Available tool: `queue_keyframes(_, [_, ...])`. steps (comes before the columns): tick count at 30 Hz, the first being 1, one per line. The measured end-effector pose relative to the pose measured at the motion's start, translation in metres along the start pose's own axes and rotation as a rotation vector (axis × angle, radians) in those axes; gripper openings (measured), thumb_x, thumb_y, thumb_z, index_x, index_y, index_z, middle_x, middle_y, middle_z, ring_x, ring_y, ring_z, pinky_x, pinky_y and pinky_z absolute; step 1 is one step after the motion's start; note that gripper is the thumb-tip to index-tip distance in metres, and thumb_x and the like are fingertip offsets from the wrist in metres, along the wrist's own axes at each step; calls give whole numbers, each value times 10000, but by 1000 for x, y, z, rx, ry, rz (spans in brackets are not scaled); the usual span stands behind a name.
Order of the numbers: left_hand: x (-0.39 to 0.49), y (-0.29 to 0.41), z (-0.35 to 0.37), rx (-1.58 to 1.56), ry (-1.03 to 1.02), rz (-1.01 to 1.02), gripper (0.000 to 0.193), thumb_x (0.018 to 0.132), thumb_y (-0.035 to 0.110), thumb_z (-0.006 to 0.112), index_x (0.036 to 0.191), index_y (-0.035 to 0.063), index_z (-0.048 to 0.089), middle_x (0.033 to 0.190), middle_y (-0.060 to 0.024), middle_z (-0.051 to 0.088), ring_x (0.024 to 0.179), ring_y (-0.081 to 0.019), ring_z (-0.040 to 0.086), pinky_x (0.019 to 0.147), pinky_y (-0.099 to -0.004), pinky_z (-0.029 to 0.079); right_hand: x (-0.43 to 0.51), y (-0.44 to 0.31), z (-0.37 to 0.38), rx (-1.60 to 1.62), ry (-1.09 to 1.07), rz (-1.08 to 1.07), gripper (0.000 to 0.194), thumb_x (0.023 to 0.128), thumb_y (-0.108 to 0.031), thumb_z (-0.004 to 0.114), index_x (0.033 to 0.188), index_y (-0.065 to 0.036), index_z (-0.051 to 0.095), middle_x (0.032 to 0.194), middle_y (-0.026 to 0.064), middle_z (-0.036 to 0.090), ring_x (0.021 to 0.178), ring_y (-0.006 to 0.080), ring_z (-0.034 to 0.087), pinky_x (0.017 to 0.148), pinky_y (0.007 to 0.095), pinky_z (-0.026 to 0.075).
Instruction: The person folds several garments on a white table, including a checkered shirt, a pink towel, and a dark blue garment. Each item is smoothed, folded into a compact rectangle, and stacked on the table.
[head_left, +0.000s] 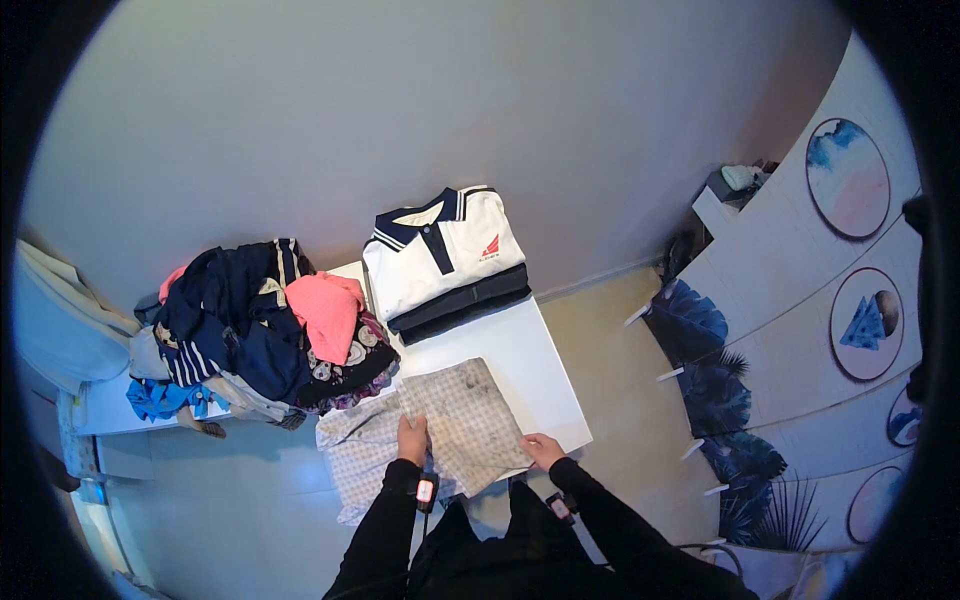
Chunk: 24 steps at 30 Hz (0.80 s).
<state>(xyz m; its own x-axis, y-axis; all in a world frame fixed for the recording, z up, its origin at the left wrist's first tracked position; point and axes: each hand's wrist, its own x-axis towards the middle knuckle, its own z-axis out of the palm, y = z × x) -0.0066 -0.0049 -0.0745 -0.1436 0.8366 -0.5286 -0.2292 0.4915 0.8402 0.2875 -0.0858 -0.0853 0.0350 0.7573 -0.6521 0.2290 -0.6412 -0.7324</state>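
Note:
A beige checked cloth garment (466, 420) with dark stains lies at the near end of a white table (517, 337). Its right part is spread flat on the top, while the left part hangs past the near edge. My left hand (412, 440) grips the fabric at the line between these two parts. At the right edge of the cloth, my right hand (543, 450) holds the border between thumb and fingers. Beyond it stands a stack of folded clothes, a white polo shirt (450, 251) with a navy collar on top of dark folded garments (461, 304).
A loose heap of clothes lies left, with navy garments (225, 307), a pink piece (326, 311) and a black patterned one (349, 367). A grey wall (450, 97) rises behind the table. Beige floor (615, 360) runs along the right, before a patterned curtain (795, 345).

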Motion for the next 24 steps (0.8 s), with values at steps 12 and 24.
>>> queue_keyframes(12, [-19, -2, -13, 32, -306, 66, 510, 797, -94, 590, 1263, -11, 397, 971, -79, 605, 772, -166, 594, 668, -293, 509, 5, 16, 11, 421, 74, 157, 249, 838, -144, 670, 986, 16, 550, 914, 78, 582, 828, 235, 623, 634, 433, 583])
queue_keyframes(24, [-47, -4, -13, 213, -513, -280, 241, 795, 80, 700, 945, -3, 531, 787, -63, 570, 592, -146, 566, 535, -336, 546, -44, -36, 26, 324, 133, 518, 535, 826, -318, 694, 1075, 115, 505, 989, 227, 607, 817, 316, 665, 636, 383, 587])
